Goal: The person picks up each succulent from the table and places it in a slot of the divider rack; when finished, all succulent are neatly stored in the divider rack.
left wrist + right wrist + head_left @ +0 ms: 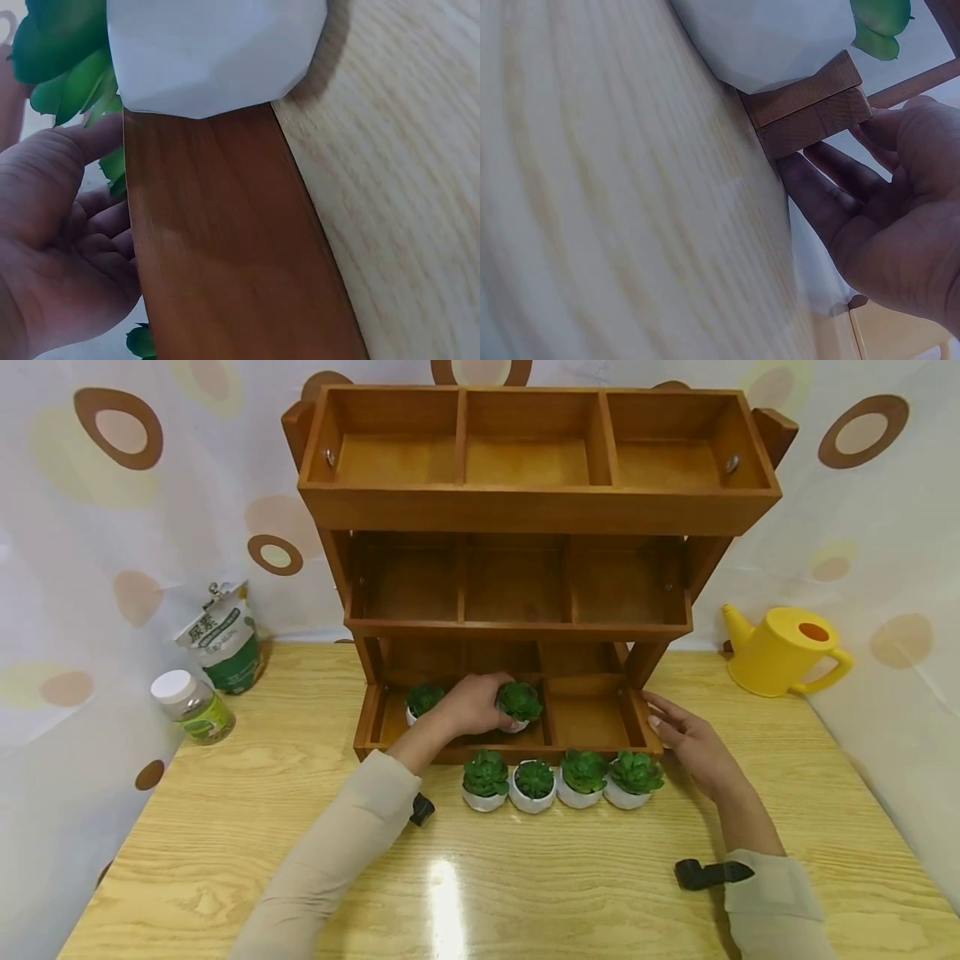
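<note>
My left hand (474, 703) grips a small potted succulent (519, 700) by its white pot, inside the middle compartment of the bottom tier of a brown wooden shelf (540, 512). In the left wrist view, the front board (217, 232) partly covers the fingers and hides the held pot. Another succulent (424, 697) sits in the left compartment, partly behind my forearm. My right hand (693, 747) touches the right end of the bottom tier, its fingers (817, 199) fairly straight against the wood. Several potted succulents (533, 783) stand in a row before the shelf.
A yellow watering can (783, 652) is on the table (570, 885) at the right. On the left stand a clear jar with a white lid (193, 706) and a green-and-white bag (225, 643) closed with a clip. A patterned cloth (150, 552) hangs behind the shelf.
</note>
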### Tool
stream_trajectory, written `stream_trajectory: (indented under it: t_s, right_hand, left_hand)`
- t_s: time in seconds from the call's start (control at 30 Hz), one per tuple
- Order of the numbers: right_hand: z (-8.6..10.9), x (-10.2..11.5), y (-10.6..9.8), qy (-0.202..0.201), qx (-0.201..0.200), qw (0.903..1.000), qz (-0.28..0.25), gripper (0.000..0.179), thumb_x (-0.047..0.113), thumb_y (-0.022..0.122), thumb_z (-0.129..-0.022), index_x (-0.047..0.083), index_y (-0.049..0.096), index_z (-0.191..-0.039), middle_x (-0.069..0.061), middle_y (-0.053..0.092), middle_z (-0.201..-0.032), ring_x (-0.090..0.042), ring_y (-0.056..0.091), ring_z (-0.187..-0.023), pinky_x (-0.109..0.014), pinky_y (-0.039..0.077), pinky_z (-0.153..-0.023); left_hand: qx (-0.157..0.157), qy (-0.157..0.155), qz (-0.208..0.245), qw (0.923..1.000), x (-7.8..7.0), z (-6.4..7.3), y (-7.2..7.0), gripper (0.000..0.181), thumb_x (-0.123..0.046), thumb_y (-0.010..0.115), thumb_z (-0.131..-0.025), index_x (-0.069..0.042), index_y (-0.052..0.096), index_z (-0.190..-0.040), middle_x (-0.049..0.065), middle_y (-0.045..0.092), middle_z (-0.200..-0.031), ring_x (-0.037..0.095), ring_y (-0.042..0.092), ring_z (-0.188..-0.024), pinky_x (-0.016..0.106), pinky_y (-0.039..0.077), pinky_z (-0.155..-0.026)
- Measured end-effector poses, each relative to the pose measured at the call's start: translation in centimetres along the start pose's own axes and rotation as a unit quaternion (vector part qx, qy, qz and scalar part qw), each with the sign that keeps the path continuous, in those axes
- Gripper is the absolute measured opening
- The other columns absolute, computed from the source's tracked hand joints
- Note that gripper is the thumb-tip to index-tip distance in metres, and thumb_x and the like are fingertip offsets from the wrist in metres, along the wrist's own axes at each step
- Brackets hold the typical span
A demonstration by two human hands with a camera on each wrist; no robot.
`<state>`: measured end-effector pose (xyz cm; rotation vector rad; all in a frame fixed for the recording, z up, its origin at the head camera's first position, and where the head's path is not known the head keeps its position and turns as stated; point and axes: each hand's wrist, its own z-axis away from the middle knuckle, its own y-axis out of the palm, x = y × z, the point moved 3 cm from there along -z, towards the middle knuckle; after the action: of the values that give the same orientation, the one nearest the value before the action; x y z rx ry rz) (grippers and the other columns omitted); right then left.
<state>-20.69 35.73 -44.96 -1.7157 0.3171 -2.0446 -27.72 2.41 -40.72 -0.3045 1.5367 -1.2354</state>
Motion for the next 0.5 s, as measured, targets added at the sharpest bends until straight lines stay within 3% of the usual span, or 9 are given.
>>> stream_trajectory:
  t_s: [0.2, 0.37, 0.5]
  right_hand:
    - [0.03, 0.04, -0.02, 0.002, 0.003, 1.0, -0.007, 0.059, 0.04, 0.039, -0.11, 0.026, 0.019, -0.164, -0.017, 0.024, -0.167, -0.041, 0.041, -0.145, -0.052, 0.04, -0.115]
    - [0.01, -0.1, 0.05, 0.006, 0.001, 1.0, -0.006, 0.059, 0.041, 0.039, -0.11, 0.025, 0.02, -0.164, -0.016, 0.024, -0.168, -0.04, 0.041, -0.146, -0.047, 0.041, -0.113]
    - [-0.04, -0.07, 0.02, 0.006, 0.001, 0.9999, -0.01, 0.059, 0.041, 0.039, -0.11, 0.024, 0.02, -0.164, -0.016, 0.022, -0.168, -0.041, 0.038, -0.147, -0.051, 0.036, -0.116]
  left_hand:
    - [-0.01, -0.007, -0.029, 0.9995, -0.14, 0.14, -0.17, 0.065, -0.025, 0.082, -0.087, -0.009, 0.054, -0.143, 0.011, 0.067, -0.132, 0.03, 0.065, -0.12, 0.042, 0.052, -0.103]
    - [-0.015, -0.014, -0.02, 0.9996, 0.16, 0.23, -0.21, 0.065, -0.026, 0.083, -0.086, -0.01, 0.056, -0.142, 0.01, 0.067, -0.134, 0.029, 0.063, -0.122, 0.042, 0.051, -0.105]
    - [-0.026, -0.007, -0.005, 0.9996, 0.42, 0.49, -0.42, 0.068, -0.027, 0.082, -0.086, -0.01, 0.054, -0.145, 0.011, 0.064, -0.139, 0.03, 0.061, -0.126, 0.044, 0.049, -0.107]
